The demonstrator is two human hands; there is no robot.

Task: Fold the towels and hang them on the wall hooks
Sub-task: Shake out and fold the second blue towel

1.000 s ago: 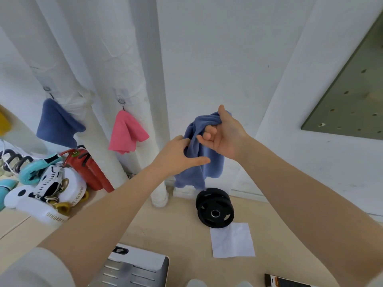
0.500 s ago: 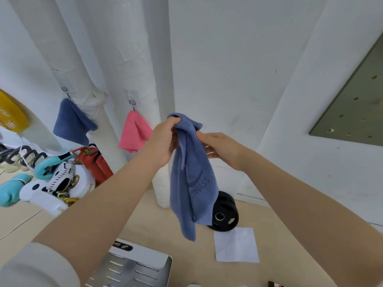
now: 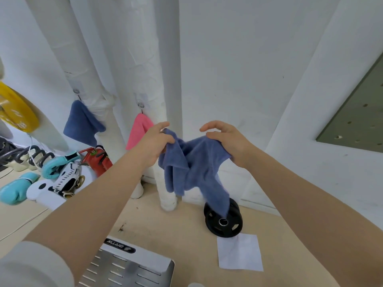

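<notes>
The blue towel [image 3: 192, 168] hangs crumpled in the air, in front of the white pipe [image 3: 153, 79]. The left hand [image 3: 154, 145] pinches its left edge; the right hand [image 3: 226, 141] grips its right edge, fingers half curled. Left of the pipe, a pink towel [image 3: 137, 131] and a dark blue towel [image 3: 83, 124] hang on hooks. Below the towel, a black weight plate [image 3: 223, 220] leans against the wall beside a white paper [image 3: 239, 252].

I see open air above and to the right of my hands, up to the bare white wall [image 3: 238, 69]. Left, two wrapped pipes [image 3: 149, 79] carry hooks already filled by a pink towel [image 3: 137, 131] and a dark blue towel [image 3: 83, 123]. Below, a black weight plate [image 3: 223, 220] stands on the floor.
</notes>
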